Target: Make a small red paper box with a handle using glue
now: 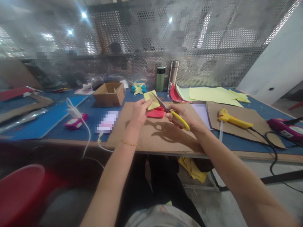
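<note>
A small piece of yellow paper (153, 100) is pinched in my left hand (141, 110), between thumb and fingers. My right hand (178, 113) grips scissors (181, 120) by their yellow handles. Their metal blades point up and left, and lie across the right part of the yellow paper. Whether the blades are parted is hard to make out. Beneath both hands, a red folded piece (155, 113) rests on a brown cardboard sheet (151, 135), partly covered by the paper and the scissors.
To the right, a yellow glue gun (236, 120) lies on cardboard. An open cardboard box (110, 94) stands at left, beyond a white cable. At the back are a green tumbler (160, 79), a steel flask (173, 75) and pale yellow sheets (213, 95).
</note>
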`<state>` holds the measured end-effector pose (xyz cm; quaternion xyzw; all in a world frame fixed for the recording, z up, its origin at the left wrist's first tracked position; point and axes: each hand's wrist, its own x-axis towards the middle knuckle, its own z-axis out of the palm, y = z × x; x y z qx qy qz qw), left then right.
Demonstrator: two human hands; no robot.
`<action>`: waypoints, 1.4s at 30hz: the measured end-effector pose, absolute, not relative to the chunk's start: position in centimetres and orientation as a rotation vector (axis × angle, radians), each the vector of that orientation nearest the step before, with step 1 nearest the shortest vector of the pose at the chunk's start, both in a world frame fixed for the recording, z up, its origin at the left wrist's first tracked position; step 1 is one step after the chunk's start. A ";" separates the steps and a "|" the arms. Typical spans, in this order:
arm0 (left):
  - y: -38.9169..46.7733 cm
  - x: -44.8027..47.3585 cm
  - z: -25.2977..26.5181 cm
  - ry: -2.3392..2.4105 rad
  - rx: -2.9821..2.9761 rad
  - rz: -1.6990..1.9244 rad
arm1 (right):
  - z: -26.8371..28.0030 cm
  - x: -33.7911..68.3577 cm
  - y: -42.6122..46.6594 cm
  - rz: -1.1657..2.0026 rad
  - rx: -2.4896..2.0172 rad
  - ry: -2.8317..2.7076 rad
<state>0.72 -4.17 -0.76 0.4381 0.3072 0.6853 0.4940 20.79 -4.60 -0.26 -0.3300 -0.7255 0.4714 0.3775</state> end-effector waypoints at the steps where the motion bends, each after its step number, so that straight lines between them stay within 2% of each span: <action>1: -4.1 0.7 -0.8 0.752 1.059 1.660 | 0.0 20.8 -4.8 1.189 -0.858 -1.864; 15: -3.5 0.5 -0.9 0.788 1.019 1.671 | 1.2 21.3 -5.5 1.028 -0.945 -1.944; 42: -3.7 0.2 -0.8 0.866 1.072 1.603 | 0.6 21.3 -4.8 1.012 -0.951 -1.949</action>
